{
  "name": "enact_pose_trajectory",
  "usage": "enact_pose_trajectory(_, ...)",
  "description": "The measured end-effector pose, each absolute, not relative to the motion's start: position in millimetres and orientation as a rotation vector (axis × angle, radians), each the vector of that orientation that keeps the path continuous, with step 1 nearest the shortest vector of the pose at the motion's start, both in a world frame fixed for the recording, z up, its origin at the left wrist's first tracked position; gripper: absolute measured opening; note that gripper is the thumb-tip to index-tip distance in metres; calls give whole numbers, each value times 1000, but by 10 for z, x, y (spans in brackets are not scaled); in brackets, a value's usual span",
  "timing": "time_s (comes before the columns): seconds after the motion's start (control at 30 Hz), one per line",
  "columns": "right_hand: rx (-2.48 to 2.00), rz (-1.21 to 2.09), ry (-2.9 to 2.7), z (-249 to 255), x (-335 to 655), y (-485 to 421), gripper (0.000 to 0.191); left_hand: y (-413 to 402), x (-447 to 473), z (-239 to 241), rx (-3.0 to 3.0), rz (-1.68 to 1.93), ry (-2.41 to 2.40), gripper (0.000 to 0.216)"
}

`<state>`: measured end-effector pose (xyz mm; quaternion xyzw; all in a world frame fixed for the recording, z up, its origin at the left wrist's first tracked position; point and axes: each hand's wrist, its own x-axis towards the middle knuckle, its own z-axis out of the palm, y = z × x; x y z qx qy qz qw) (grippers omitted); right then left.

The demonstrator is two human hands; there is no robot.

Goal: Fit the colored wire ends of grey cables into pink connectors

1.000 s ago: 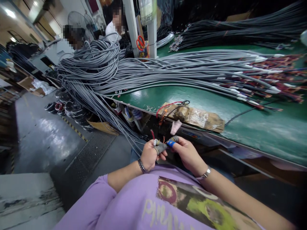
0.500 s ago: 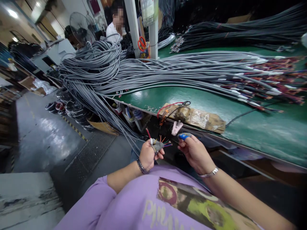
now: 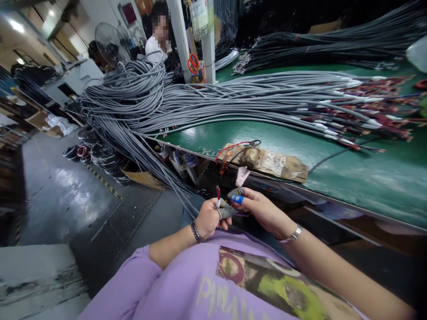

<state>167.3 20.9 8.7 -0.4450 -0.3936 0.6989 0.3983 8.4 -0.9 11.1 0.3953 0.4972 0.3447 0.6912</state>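
Observation:
My left hand (image 3: 207,220) is closed around the end of a grey cable (image 3: 187,201), in front of my body. A short red wire bundle with a white band (image 3: 218,195) sticks up beside the thumb. Thin coloured wires (image 3: 240,214) fan out to the right from this grip. My right hand (image 3: 267,211), with blue tape on the thumb and a grey cover on a fingertip, pinches at the ends of these wires. Its fingers partly hide them. Grey covers also wrap fingers of the left hand.
Many grey cables (image 3: 213,100) lie along the green bench (image 3: 350,178), stripped ends at the right. At its front edge are a taped wooden block (image 3: 273,163) and a pink clip (image 3: 242,176). Orange-handled scissors (image 3: 193,63) hang by a post. A person (image 3: 156,46) sits behind.
My right hand has moved left and slightly down, from apart to the wire ends at my left hand. The left hand has shifted slightly right, its red wires now more upright.

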Motion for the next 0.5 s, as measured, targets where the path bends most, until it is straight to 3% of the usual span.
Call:
enact_pose_trajectory(0.3, -1213, 1534, -1202, 120, 1629, 169, 21, 7, 103, 145, 927, 608, 1115, 35)
enact_pose_trajectory(0.5, -1168, 1474, -710, -7, 1737, 247, 28, 31, 51, 187, 906, 610, 1089, 39)
